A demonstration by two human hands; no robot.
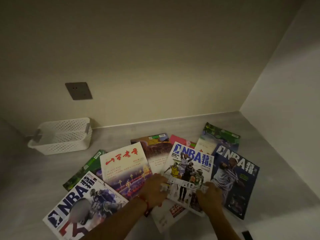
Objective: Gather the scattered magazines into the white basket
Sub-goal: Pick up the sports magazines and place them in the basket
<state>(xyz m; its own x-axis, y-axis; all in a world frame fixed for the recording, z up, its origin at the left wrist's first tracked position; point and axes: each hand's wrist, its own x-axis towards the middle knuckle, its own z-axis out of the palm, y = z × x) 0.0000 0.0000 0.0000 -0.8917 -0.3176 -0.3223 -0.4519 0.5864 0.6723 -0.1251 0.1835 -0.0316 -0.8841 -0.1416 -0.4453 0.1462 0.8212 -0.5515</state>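
Gripping the near edge of the central NBA magazine (187,172) low in the frame, the left hand (153,189) and right hand (208,196) each curl their fingers onto its cover. Other scattered magazines (124,168) overlap in a fan around it on the grey bench (34,179), across the lower middle and right. At left of the frame, the white basket (62,135) sits against the wall, well apart from them.

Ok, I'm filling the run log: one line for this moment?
hands: both grip middle NBA magazine | basket: empty, far left | rest: scattered
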